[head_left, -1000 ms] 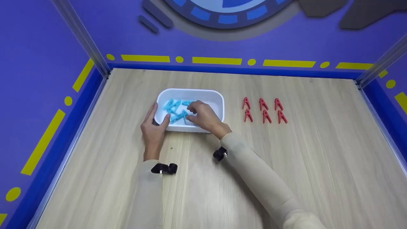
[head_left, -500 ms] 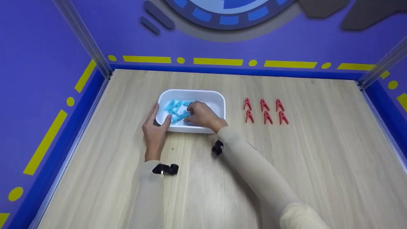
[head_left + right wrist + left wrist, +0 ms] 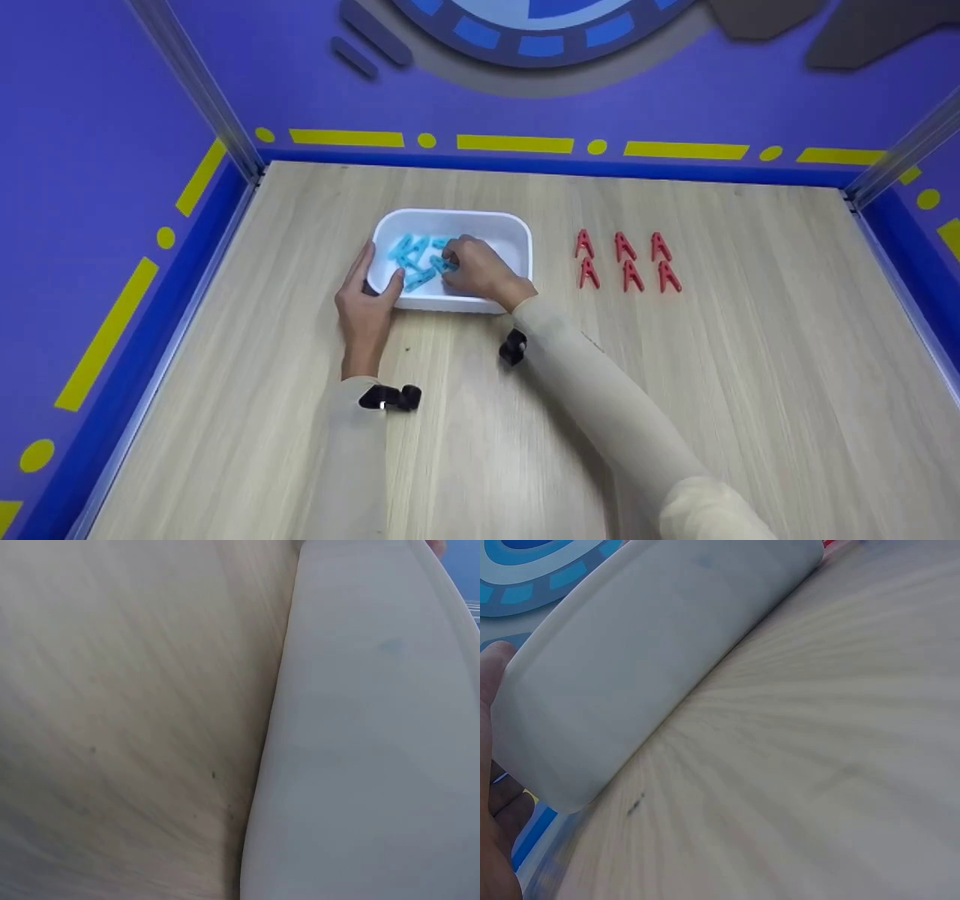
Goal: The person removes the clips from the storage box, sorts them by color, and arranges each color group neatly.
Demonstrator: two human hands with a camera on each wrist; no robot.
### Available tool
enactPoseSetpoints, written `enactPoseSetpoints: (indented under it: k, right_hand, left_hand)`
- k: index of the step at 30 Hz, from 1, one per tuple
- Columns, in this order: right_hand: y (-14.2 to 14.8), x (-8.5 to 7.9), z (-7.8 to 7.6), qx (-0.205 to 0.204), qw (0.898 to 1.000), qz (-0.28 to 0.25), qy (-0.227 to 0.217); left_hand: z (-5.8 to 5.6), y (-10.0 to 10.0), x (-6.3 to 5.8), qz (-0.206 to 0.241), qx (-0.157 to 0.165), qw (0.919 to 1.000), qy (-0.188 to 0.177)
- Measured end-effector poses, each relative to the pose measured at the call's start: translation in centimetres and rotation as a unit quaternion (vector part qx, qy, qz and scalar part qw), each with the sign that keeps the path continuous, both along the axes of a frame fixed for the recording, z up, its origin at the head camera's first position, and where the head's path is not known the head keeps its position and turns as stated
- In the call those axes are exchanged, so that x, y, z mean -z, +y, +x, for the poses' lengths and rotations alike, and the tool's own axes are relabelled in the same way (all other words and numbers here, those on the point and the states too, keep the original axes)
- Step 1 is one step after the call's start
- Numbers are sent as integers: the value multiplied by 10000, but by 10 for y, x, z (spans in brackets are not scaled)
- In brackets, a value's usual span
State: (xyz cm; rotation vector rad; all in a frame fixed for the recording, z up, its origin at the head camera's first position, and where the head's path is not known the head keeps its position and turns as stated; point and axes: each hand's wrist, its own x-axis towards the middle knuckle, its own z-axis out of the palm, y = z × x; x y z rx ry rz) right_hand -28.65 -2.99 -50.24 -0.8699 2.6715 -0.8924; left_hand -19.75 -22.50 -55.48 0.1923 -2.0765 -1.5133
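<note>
My left hand (image 3: 364,296) grips the left end of a white plastic tub (image 3: 517,262), thumb over the front rim and fingers along the outer side. In the left wrist view, the thumb (image 3: 493,671) lies at the rim beside the tub's wall (image 3: 630,667). My right hand (image 3: 480,268) reaches into the tub from the right with curled fingers. A blue clothespin (image 3: 441,263) sits at its thumb and fingertips, partly covered by them. Several other blue clothespins (image 3: 418,280) lie loosely in the tub's left half. The right wrist view mostly holds the tub's outer wall (image 3: 360,735).
Right of the tub, several red clothespins (image 3: 628,276) lie in two neat rows on the wooden table (image 3: 750,360). Blue printed panels (image 3: 525,112) rise behind the table and along both sides.
The blue clothespin at my right fingertips has turned and shifted slightly, apart from the one below it. My right hand has moved only a little; my left hand keeps its grip on the tub.
</note>
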Motion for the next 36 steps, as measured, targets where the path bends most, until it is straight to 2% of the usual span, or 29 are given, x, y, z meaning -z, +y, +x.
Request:
enactPoseSetpoints:
  k: [11, 19, 25, 32, 36]
  right_hand:
    - [2, -2, -1, 30, 9998, -167, 81]
    - [8, -17, 1, 164, 9975, -609, 307]
    - [17, -27, 12, 363, 9951, -872, 288]
    - [35, -29, 28, 416, 9883, -1372, 518]
    - [46, -30, 37, 490, 9858, -1467, 661]
  left_hand:
    - [1, 0, 0, -1, 32, 9999, -98]
    - [1, 0, 0, 2, -17, 10000, -64]
    - [1, 0, 0, 31, -5, 9999, -103]
    - [0, 0, 1, 130, 13, 9999, -61]
    - [1, 0, 0, 103, 11, 9999, -109]
